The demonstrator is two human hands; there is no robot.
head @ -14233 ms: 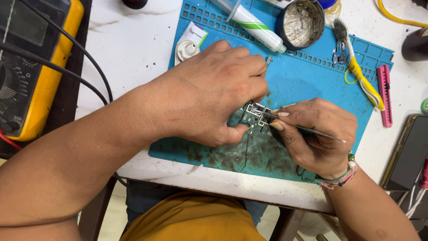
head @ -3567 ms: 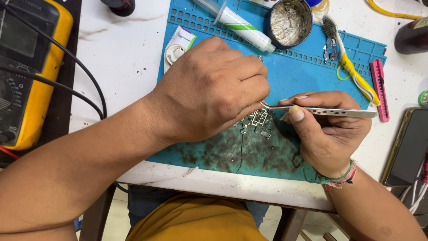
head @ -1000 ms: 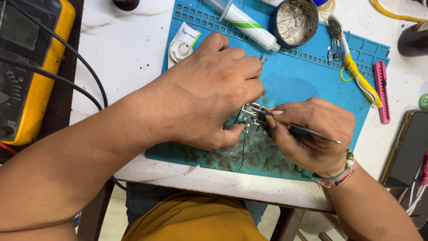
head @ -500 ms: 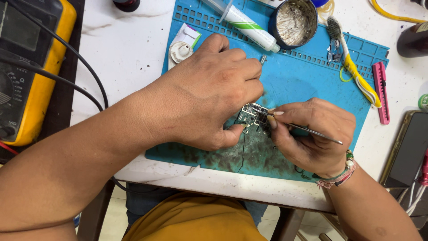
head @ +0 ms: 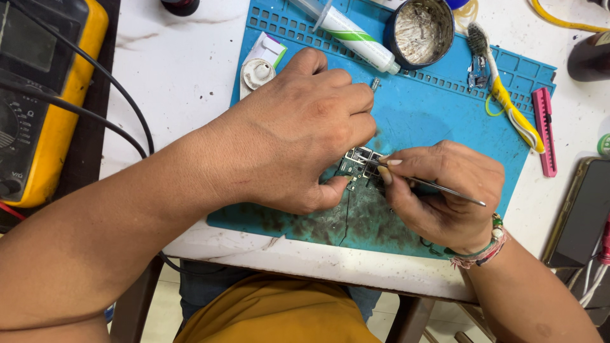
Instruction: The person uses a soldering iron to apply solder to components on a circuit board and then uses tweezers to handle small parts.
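Head view — tweezers (head: 426,184) back on board (head: 359,166)

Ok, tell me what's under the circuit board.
The circuit board lies on the blue mat, on its dark stained patch. The left hand and right hand cover the board's edges.

Two hands (head: 305,133), one circuit board (head: 357,166), one tweezers (head: 438,188), one blue mat (head: 438,121), one multimeter (head: 44,101), one tube (head: 349,32), one tin (head: 418,25)

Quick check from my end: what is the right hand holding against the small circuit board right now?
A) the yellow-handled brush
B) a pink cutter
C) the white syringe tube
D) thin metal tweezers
D: the right hand pinches thin metal tweezers, tips on the small circuit board that the left hand steadies.
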